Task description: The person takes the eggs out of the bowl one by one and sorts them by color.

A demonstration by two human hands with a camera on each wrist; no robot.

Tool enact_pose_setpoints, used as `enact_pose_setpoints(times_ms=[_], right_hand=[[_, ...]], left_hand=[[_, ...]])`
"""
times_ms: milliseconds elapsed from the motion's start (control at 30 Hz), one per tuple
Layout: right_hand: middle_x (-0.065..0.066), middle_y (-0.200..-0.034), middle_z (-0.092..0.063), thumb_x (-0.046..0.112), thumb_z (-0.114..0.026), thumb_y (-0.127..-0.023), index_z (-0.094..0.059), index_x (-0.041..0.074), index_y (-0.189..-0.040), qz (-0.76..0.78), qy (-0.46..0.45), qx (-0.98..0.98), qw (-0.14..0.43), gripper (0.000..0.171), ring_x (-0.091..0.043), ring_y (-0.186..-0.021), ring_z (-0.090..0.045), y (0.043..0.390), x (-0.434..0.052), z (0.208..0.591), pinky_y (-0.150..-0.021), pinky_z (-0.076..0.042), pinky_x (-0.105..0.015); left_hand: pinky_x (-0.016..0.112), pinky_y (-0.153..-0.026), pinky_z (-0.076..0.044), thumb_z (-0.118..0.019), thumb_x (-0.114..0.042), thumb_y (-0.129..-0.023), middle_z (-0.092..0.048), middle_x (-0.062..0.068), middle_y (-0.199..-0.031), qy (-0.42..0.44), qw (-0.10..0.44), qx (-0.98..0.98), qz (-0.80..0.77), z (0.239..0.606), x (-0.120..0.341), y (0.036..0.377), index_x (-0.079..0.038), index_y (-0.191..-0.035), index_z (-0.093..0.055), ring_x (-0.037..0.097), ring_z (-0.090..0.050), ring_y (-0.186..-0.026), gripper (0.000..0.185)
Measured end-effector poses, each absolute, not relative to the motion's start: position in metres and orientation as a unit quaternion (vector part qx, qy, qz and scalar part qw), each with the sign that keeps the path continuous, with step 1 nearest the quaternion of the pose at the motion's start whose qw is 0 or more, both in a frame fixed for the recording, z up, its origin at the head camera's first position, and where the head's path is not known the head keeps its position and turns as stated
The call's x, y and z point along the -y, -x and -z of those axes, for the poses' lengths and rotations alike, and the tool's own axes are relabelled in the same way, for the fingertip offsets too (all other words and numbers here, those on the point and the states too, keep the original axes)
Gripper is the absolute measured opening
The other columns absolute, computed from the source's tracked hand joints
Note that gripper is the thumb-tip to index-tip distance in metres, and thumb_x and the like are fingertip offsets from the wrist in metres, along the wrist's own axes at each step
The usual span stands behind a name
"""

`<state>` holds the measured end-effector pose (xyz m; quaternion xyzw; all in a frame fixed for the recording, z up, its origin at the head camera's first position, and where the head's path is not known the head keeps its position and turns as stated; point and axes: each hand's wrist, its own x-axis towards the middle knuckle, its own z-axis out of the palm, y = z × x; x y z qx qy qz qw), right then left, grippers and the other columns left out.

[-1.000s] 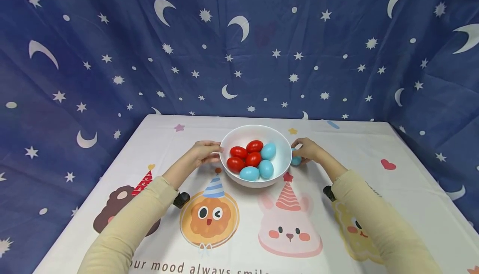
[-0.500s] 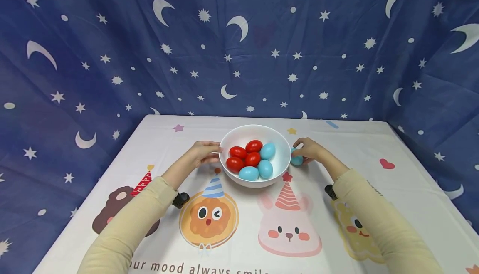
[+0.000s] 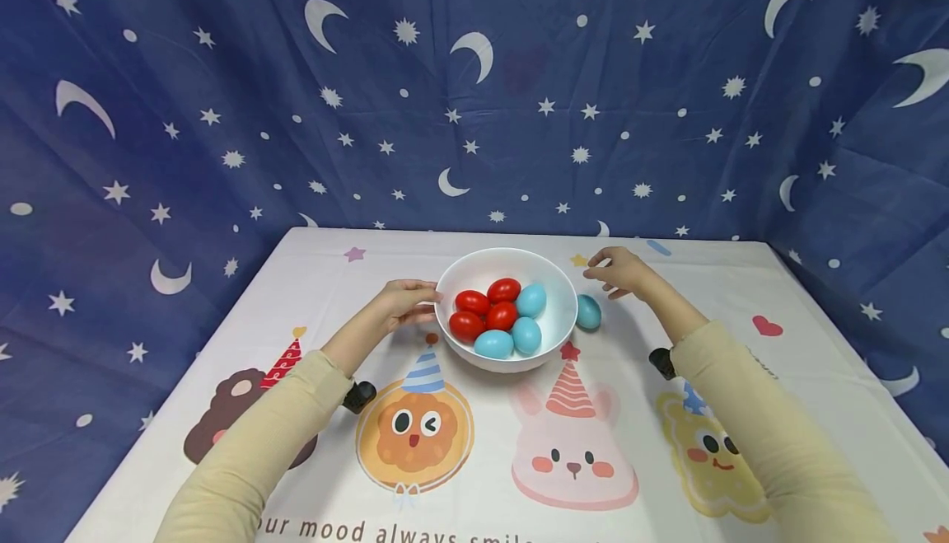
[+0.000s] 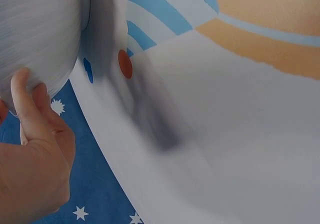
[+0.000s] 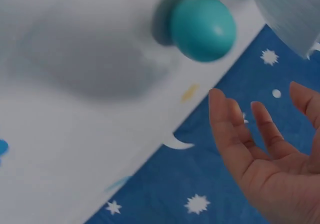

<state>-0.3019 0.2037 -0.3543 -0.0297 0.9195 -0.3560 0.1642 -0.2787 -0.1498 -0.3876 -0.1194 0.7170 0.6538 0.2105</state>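
A white bowl (image 3: pixel 544 341) stands mid-table, holding several red eggs (image 3: pixel 466 326) and three light blue eggs (image 3: pixel 494 344). My left hand (image 3: pixel 406 302) grips the bowl's left side at the rim; in the left wrist view its fingers (image 4: pixel 31 106) lie against the outer wall. Close beside the bowl's right side, another blue egg (image 3: pixel 589 312) rests on the tablecloth. My right hand (image 3: pixel 621 271) hovers behind and right of that egg, fingers spread and loosely bent, holding nothing. The right wrist view has the same egg (image 5: pixel 203 29) apart from the fingertips (image 5: pixel 217 96).
A white tablecloth (image 3: pixel 445 518) with printed cartoon figures covers the table. Behind it hangs a dark blue curtain (image 3: pixel 519 180) with moons and stars. Dark wrist-camera pieces show under the left sleeve (image 3: pixel 359 396) and the right sleeve (image 3: pixel 662 363).
My right hand has let go of the blue egg beside the bowl and moved up and back from it. The left hand and bowl have stayed in place.
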Motion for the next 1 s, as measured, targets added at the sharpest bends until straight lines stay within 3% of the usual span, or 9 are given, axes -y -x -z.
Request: enact_pose_setpoints(times_ms=[200, 300, 700, 1000], right_hand=[[-0.016, -0.102, -0.055, 0.019, -0.054, -0.094, -0.047, -0.007, -0.125, 0.373, 0.050, -0.914, 0.152, 0.041, -0.021, -0.082, -0.059, 0.299, -0.204, 0.332, -0.073, -0.062, -0.033], [-0.019, -0.103, -0.057, 0.016, -0.056, -0.093, -0.051, -0.007, -0.122, 0.377, 0.067, -0.913, 0.139, 0.037, -0.018, -0.079, -0.059, 0.297, -0.200, 0.323, -0.071, -0.062, -0.030], [-0.019, -0.099, -0.060, 0.009, -0.062, -0.090, -0.055, -0.006, -0.119, 0.367, 0.120, -0.912, 0.140, 0.034, -0.024, -0.084, -0.059, 0.290, -0.168, 0.306, -0.078, -0.062, -0.036], [-0.022, -0.106, -0.059, 0.007, -0.062, -0.089, -0.055, -0.006, -0.119, 0.335, 0.138, -0.919, 0.153, 0.034, -0.033, -0.095, -0.060, 0.293, -0.149, 0.301, -0.085, -0.060, -0.042]], left_hand=[[0.022, -0.067, -0.061, -0.064, -0.006, -0.087, -0.062, 0.008, -0.107, 0.143, 0.206, -0.719, -0.648, 0.381, 0.145, 0.275, -0.002, -0.130, -0.054, 0.009, -0.066, -0.070, 0.045], [0.020, -0.063, -0.061, -0.063, -0.005, -0.087, -0.060, 0.007, -0.104, 0.142, 0.207, -0.718, -0.649, 0.379, 0.144, 0.274, -0.001, -0.131, -0.053, 0.007, -0.064, -0.067, 0.045], [0.020, -0.067, -0.061, -0.063, -0.009, -0.089, -0.056, 0.012, -0.119, 0.150, 0.215, -0.719, -0.644, 0.382, 0.146, 0.274, -0.004, -0.133, -0.051, 0.008, -0.064, -0.072, 0.046], [0.018, -0.064, -0.061, -0.063, -0.009, -0.089, -0.055, 0.015, -0.124, 0.149, 0.216, -0.721, -0.642, 0.381, 0.146, 0.276, -0.005, -0.134, -0.051, 0.008, -0.064, -0.070, 0.047]])
